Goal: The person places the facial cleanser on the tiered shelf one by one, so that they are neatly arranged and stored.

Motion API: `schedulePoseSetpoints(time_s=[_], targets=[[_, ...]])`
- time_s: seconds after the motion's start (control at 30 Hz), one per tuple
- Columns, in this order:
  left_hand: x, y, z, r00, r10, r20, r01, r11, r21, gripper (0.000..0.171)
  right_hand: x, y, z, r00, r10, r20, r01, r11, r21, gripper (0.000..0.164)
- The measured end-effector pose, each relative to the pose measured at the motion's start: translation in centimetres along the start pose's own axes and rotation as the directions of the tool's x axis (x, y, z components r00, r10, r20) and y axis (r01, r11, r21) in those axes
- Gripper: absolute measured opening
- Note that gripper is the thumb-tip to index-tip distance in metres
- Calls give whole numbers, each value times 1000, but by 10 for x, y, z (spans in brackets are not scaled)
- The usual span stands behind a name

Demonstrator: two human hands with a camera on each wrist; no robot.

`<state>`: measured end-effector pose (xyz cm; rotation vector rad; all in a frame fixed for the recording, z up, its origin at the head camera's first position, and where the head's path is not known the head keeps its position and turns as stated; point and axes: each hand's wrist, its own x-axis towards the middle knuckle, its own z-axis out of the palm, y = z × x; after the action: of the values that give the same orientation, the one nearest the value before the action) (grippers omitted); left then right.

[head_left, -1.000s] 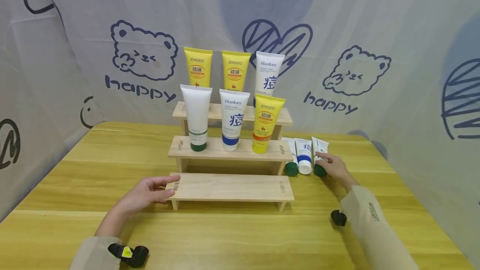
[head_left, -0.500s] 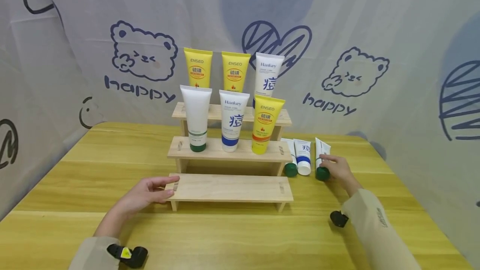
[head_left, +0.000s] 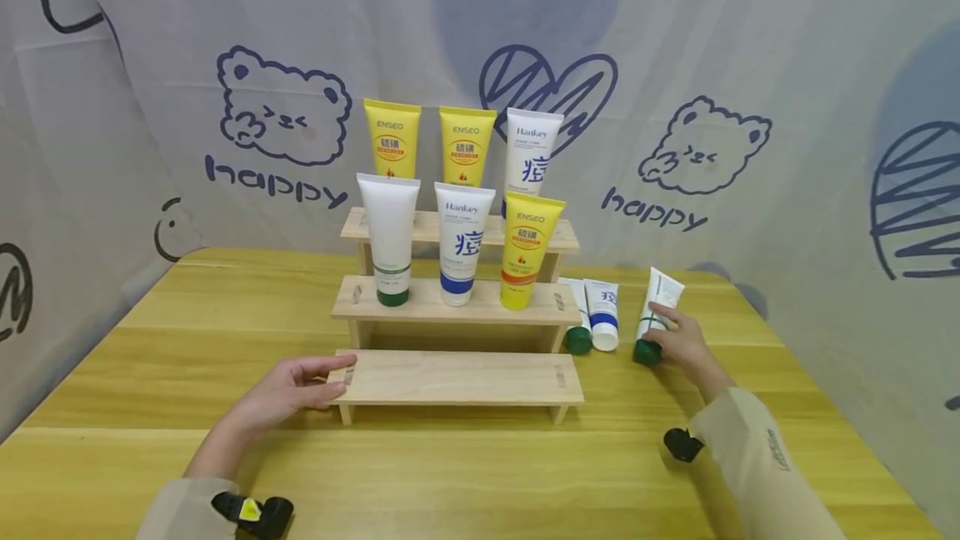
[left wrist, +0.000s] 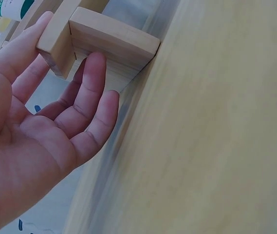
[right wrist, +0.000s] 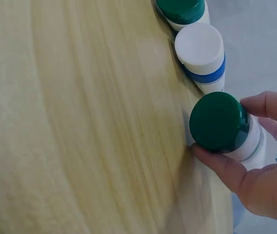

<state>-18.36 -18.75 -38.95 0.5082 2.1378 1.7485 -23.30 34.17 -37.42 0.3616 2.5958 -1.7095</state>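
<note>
My right hand [head_left: 684, 348] pinches a white squeeze tube with a green cap [head_left: 662, 290] between thumb and fingers, at the right of the table. In the right wrist view the green cap [right wrist: 215, 122] faces the camera, close over the wood. My left hand [head_left: 281, 394] grips the left end of the three-step wooden display stand [head_left: 457, 377] at its lowest step. The left wrist view has the thumb and index finger about the board's end [left wrist: 55, 46], the other fingers curled loosely beneath. Beside the stand lie a white tube with a blue band [head_left: 602, 311] and another green-capped tube [head_left: 577, 338], partly hidden.
On the middle step stand a white tube [head_left: 388, 227], a blue-banded Hankey tube [head_left: 462, 244] and a yellow tube [head_left: 528, 248]. Two yellow tubes [head_left: 392, 140] and a white one [head_left: 531, 148] occupy the top step. A printed curtain [head_left: 420, 15] hangs behind the table.
My right hand has drawn the green-capped tube slightly right and toward me, away from the two lying tubes, and its top now tilts right. The left hand stays at the stand.
</note>
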Motion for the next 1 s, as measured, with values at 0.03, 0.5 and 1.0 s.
schedulePoseSetpoints(time_s=[0.03, 0.5, 1.0], targets=[[0, 0, 0, 1000, 0, -1, 0, 1000, -1, 52, -1, 0, -1, 1000, -1, 1, 1, 1000, 9, 68], [0, 0, 0, 1000, -4, -2, 4, 1000, 3, 52, -19, -22, -5, 996, -74, 51, 75, 997, -20, 89], [0, 1, 0, 1000, -4, -4, 4, 1000, 1, 53, -37, -35, 8, 967, -247, -67, 254, 958, 133, 90]])
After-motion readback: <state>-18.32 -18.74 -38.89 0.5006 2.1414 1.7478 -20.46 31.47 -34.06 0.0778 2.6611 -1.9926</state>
